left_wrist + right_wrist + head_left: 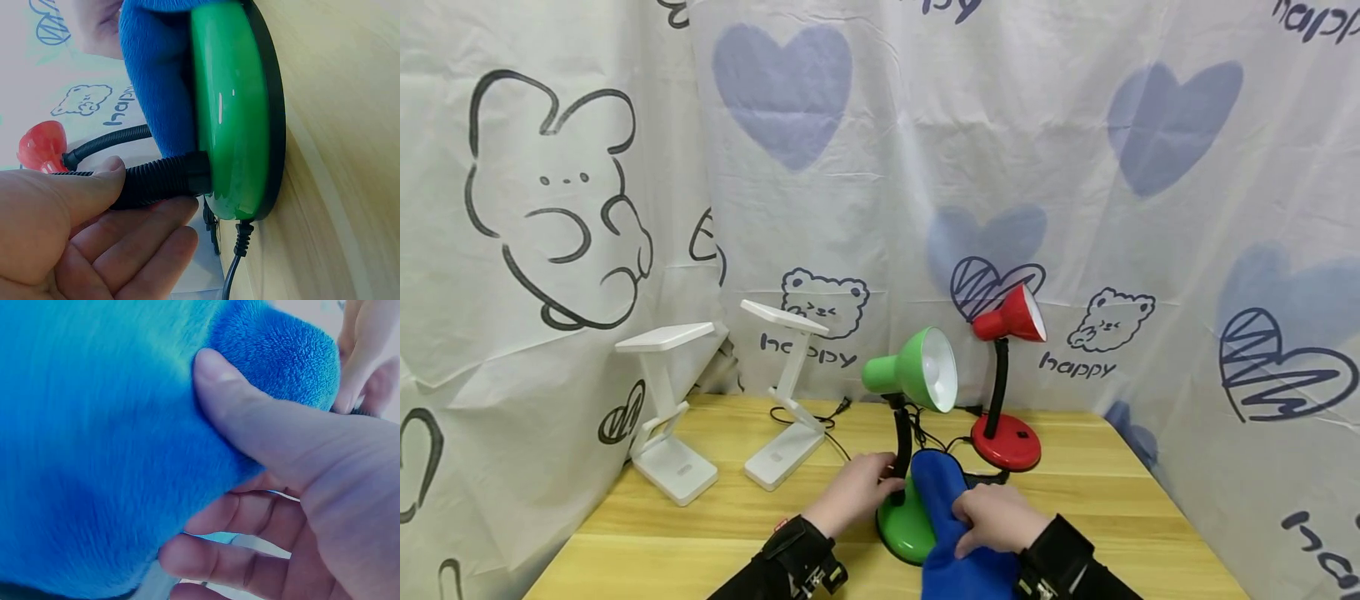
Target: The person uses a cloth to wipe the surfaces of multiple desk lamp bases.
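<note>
A green desk lamp [904,371] stands upright at the middle of the table, its round shade facing right. My left hand [859,490] pinches the lamp's black flexible neck [164,181] low down, close above the glossy green base [232,112]. With thumb and fingers, my right hand [1000,515] grips a plush blue cloth [942,492]. That cloth lies against the right part of the base and hides some of it. In the right wrist view the thumb presses on the cloth [106,456] while fingers lie beneath it.
Behind to the right stands a red desk lamp [1006,443]. Two white folding lamps, one at far left [676,471] and one nearer the middle [785,454], stand on the wooden table [647,550]. Black cords [928,433] run behind the green lamp. A printed curtain [895,167] hangs around.
</note>
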Motion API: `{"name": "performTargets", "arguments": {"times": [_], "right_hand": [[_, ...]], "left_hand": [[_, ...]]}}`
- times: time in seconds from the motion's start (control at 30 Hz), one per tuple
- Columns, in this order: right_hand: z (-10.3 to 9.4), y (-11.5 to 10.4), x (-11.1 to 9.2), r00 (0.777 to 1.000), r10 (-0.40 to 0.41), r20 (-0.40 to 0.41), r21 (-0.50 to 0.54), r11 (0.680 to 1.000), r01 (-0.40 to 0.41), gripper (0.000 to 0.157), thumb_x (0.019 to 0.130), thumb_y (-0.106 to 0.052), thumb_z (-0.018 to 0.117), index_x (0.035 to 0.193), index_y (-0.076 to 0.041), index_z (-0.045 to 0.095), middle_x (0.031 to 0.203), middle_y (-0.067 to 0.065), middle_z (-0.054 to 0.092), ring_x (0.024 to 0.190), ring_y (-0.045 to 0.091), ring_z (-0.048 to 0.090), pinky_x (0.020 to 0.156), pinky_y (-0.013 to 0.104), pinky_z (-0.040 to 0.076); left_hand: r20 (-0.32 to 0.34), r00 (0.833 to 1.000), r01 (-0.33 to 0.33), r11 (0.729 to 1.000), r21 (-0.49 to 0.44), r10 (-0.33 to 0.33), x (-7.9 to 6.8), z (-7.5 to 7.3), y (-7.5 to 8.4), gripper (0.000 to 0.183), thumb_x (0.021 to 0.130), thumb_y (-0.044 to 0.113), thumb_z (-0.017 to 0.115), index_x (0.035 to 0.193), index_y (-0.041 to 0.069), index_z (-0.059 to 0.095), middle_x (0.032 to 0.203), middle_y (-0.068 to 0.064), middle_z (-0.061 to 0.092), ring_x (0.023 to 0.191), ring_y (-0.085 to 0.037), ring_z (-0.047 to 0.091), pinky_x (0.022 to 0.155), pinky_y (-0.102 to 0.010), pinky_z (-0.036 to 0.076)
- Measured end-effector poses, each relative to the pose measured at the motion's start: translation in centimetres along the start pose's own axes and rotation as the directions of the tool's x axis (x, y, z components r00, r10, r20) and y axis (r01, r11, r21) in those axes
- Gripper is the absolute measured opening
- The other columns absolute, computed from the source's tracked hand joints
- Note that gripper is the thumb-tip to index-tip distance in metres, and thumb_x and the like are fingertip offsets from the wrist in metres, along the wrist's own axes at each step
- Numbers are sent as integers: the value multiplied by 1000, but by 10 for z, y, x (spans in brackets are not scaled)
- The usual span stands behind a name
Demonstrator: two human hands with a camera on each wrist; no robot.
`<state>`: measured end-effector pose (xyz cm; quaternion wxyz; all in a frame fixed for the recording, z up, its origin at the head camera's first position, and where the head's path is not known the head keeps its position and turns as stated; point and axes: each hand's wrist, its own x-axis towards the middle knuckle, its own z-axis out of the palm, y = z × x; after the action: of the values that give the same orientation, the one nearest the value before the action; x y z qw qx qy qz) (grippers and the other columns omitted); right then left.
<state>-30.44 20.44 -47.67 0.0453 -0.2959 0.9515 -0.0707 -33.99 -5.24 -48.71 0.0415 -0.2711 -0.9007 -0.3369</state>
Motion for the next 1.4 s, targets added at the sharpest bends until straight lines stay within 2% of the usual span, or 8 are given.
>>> {"name": "performTargets", "arguments": {"times": [0.2,0.43,0.5,0.63,0.87,1.1,1.27,1.4], "right_hand": [[-1,25,3,997,-25,-66,-62,998,21,53,68,-49,83,59,-25,37,55,-14,25,48,4,29,49,25,16],[-2,41,10,988,12,-152,-138,990,-33,50,70,-43,83,60,-27,37,57,-13,23,49,4,30,51,27,17],[-1,42,10,989,13,-145,-120,992,-31,45,72,-43,82,61,-26,41,57,-14,25,50,3,33,51,25,19],[0,41,8,998,-4,-65,-52,999,1,42,74,-44,81,64,-24,46,57,-14,30,49,3,35,49,23,22],[2,16,2,996,-88,1,-44,995,88,41,78,-54,75,64,-27,47,55,-15,37,49,1,38,47,22,25],[13,-27,10,980,-191,-51,-91,978,186,43,82,-53,71,59,-29,44,52,-17,32,44,0,32,43,22,22],[24,-52,25,974,-189,-122,-141,975,172,45,84,-53,69,56,-30,43,49,-16,31,43,3,31,42,22,21],[32,-69,37,973,-125,-195,-167,982,93,52,85,-51,68,52,-28,36,45,-12,26,39,6,30,39,25,19]], "left_hand": [[2,1000,10,1000,11,-10,0,1,-1,23,94,28,67,110,12,68,101,-2,73,90,-13,69,75,-28,55],[5,1000,13,1000,7,-13,0,1,-1,23,94,29,67,111,13,68,102,-1,73,92,-13,69,78,-30,55],[6,1000,12,1000,6,-12,0,2,-1,23,94,28,67,111,13,68,102,-1,73,92,-13,69,78,-30,55],[12,1000,12,1000,2,-12,0,3,-1,22,94,28,67,111,14,68,103,0,73,93,-13,69,78,-30,55],[0,1000,26,1000,7,-26,0,2,-3,29,94,29,67,115,11,67,106,-4,73,94,-15,69,78,-30,55],[0,1000,7,1000,-20,-7,-2,-3,-2,21,94,28,67,109,13,68,103,-3,73,92,-14,70,75,-27,55],[22,1000,13,999,-37,-12,-4,-3,-4,28,94,31,66,116,14,67,106,-4,72,94,-16,69,73,-26,54],[59,998,25,998,-64,-22,-6,-2,-3,37,96,32,63,128,13,62,115,-5,69,101,-19,67,79,-24,52]]}}
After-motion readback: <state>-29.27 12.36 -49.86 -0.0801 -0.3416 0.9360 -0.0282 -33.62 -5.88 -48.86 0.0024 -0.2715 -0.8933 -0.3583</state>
